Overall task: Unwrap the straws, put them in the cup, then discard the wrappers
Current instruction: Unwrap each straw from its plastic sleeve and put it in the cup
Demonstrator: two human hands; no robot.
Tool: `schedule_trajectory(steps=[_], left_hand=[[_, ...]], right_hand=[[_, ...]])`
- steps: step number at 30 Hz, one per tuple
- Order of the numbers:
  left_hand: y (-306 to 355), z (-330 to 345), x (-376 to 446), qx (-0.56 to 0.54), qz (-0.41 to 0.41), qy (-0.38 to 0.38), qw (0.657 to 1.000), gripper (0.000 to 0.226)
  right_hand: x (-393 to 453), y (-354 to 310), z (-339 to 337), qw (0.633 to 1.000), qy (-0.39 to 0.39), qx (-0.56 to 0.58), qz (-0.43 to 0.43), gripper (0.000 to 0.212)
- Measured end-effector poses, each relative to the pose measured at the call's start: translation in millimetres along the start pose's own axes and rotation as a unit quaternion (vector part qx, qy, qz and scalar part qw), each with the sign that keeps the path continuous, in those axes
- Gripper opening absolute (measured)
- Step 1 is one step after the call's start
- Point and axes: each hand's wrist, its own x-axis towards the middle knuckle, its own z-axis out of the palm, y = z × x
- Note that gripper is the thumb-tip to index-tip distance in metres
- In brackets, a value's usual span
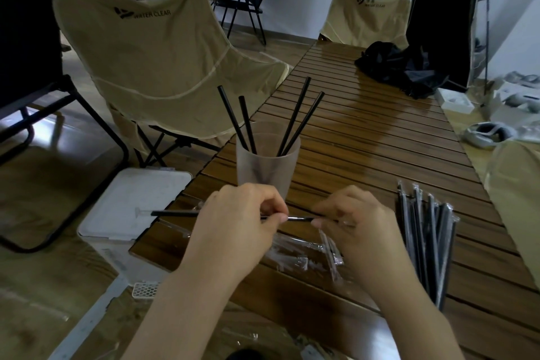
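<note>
On slatted wood table [365, 137], near front edge: both hands held just above surface w/ one black straw [175, 213] stretched horizontally btwn them. Left hand [233, 225] pinches the straw around its middle, thumb + index curled on it, other fingers folded under. Straw's bare left end sticks out past left knuckles, over the white bin [131, 204] beside the table; a bit of clear film seems to hang off that tip, too faint to be sure. Right hand [356, 228] pinches the straw's right part, fingertips closed on the clear wrapper [330, 245] that trails down from the fingers toward the table. Short stretch of straw visible in gap btwn the two hands; right end hidden under right fingers.

Frosted cup [267, 164] stands upright directly behind the hands, 4 black straws in cup [298, 117] leaning outward, 2 left, 2 right. Empty clear wrappers [289, 254] lie flat on table below/btwn the hands. Bundle of wrapped straws [426, 240] lies on table to the right of right hand, apart from it. More clear film on floor near bottom edge.

Bkgd: tan folding chair [152, 67] left of table, 2nd tan chair at far end, black cloth [397, 67] heaped on far table.
</note>
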Motion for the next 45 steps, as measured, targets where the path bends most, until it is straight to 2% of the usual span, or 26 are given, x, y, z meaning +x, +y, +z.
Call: schedule_trajectory(steps=[7, 10, 15, 21, 30, 38, 41, 45], left_hand=[[1, 0, 0, -0.017, 0.02, -0.006, 1.0, 0.008], [3, 1, 0, -0.009, 0.033, -0.011, 0.999, 0.015], [4, 0, 0, -0.02, 0.035, -0.005, 0.999, 0.013], [8, -2, 2, -0.032, 0.06, 0.021, 0.997, 0.014], [9, -5, 1, -0.061, 0.04, -0.014, 0.997, 0.018], [7, -9, 2, -0.017, 0.048, -0.01, 0.999, 0.02], [9, -11, 2, -0.019, 0.055, -0.012, 0.998, 0.018], [11, -13, -1, -0.032, 0.075, -0.015, 0.997, 0.019]], right_hand=[[1, 3, 3, 0.999, 0.008, 0.0, -0.043, 0.022], [1, 1, 3, 0.998, 0.018, -0.008, -0.052, 0.031], [-1, -4, 3, 0.996, 0.032, -0.027, -0.073, 0.033], [-3, -9, 5, 0.996, 0.081, -0.004, -0.033, 0.036], [-1, -16, 1, 0.981, 0.157, 0.012, -0.109, 0.031], [-1, -12, 0, 0.994, 0.076, 0.018, -0.079, 0.019], [0, -9, 2, 0.993, 0.08, -0.017, -0.085, 0.029], [0, -9, -1, 0.991, 0.111, 0.001, -0.076, 0.029]])
